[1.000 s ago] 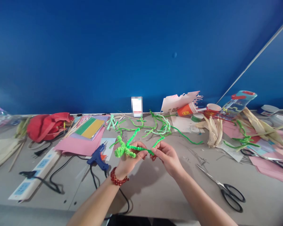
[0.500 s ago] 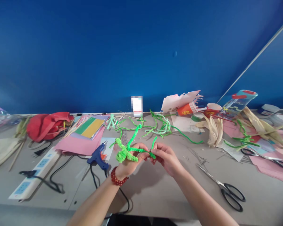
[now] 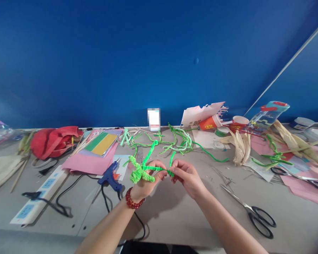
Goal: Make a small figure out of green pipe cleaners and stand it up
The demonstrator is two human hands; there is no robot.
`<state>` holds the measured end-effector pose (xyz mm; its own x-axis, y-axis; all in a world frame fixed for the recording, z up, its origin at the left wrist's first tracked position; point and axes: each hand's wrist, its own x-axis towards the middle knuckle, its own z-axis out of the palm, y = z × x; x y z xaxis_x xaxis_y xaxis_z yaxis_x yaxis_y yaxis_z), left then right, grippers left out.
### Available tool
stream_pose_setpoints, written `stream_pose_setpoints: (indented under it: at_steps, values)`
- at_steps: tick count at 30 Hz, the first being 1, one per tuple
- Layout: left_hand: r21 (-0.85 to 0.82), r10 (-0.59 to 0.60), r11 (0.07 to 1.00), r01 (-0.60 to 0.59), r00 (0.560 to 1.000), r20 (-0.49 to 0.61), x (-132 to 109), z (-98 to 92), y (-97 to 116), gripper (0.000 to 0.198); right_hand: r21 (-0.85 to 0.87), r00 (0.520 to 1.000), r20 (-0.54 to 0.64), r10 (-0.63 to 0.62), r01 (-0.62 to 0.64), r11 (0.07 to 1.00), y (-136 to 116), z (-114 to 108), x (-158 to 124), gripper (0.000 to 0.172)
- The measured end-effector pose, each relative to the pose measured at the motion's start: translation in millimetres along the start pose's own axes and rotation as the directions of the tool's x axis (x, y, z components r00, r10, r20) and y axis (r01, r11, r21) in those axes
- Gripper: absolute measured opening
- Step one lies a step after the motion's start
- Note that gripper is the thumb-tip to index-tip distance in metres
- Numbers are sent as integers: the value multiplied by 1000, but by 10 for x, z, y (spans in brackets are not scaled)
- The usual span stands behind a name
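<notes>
A bright green pipe-cleaner figure [image 3: 137, 173] with several twisted limbs is held up over the middle of the table. My left hand [image 3: 151, 178], a red bead bracelet at its wrist, pinches one limb near its end, and the figure's thick coiled part rests over the back of that hand. Thumb and fingers of my right hand [image 3: 184, 176] are closed on the same limb's tip, where a short green piece [image 3: 172, 158] sticks upward. The fingertips of both hands nearly meet there and partly hide the join.
Left of my hands lie a blue glue gun [image 3: 110, 177], a power strip [image 3: 39, 195] and pink paper [image 3: 87, 163]. Loose green pipe cleaners [image 3: 175, 135] spread behind. To the right are scissors [image 3: 250, 210], corn husks [image 3: 241, 150] and orange paper cups [image 3: 210, 122].
The short upright piece by my right fingers leans slightly further left. Both hands keep their grip and have barely moved.
</notes>
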<state>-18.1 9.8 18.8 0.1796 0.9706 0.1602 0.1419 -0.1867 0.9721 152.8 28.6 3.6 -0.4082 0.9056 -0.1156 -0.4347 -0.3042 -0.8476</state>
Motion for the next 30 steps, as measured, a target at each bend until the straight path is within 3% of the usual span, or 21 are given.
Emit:
stream_pose_setpoints:
  at_steps: [6,9,11,14,18,21,27,30]
  values:
    - [9,14,1000,-14,1000,7,10,0,25,17,-32,1000,0,1,-1,999,6,20,6,34]
    - [-1,-3,1000,3,1000,-16,21,7,19,19,-185,975,-91,-204,185,965,50,11,17,29]
    - [-23,-11,1000,11,1000,-25,23,15,10,21,-363,934,-105,-342,284,888,72,5,11,23]
    - [-55,-7,998,5,999,-42,16,21,-16,22,-536,882,-37,-470,380,754,71,10,-15,14]
    - [-110,-4,994,-5,997,-80,11,13,-50,21,-600,799,120,-589,531,598,25,46,-52,7]
    - [-130,-24,992,11,995,-100,21,5,-50,23,-649,751,214,-625,588,483,7,60,-59,15]
    - [-148,-2,989,-10,997,-83,27,13,-7,28,-700,698,331,-635,633,332,-32,11,-33,12]
    - [-83,22,996,-29,996,-82,25,20,12,28,-707,705,339,-624,628,325,-80,5,-33,7]
